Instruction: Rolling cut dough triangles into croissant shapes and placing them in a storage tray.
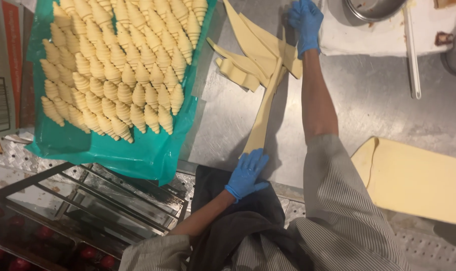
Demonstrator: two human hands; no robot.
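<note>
A brushed steel worktable (368, 100) fills the middle of the view, dull and faintly streaked. On its left sits a tray lined with a green plastic sheet (137, 150), packed with rows of pale unbaked croissants (122, 60). Below that, at the near left, dark metal racks (112, 200) show through, with red round things underneath that are too dim to identify.

The left hand (247, 173), in a blue glove, lies flat with fingers spread on the near end of a long dough strip (263, 115) at the table's near edge. The right hand (305, 22), also gloved, is stretched to the far end and closed around the strip's top, where it meets a loose pile of cut dough triangles (248, 50) (their edges overlap, so the count is unclear).

At the near right a large flat dough sheet (418, 180) runs out of view. A metal bowl (373, 7) at the far edge is cut off, standing on a white cloth (368, 35).
</note>
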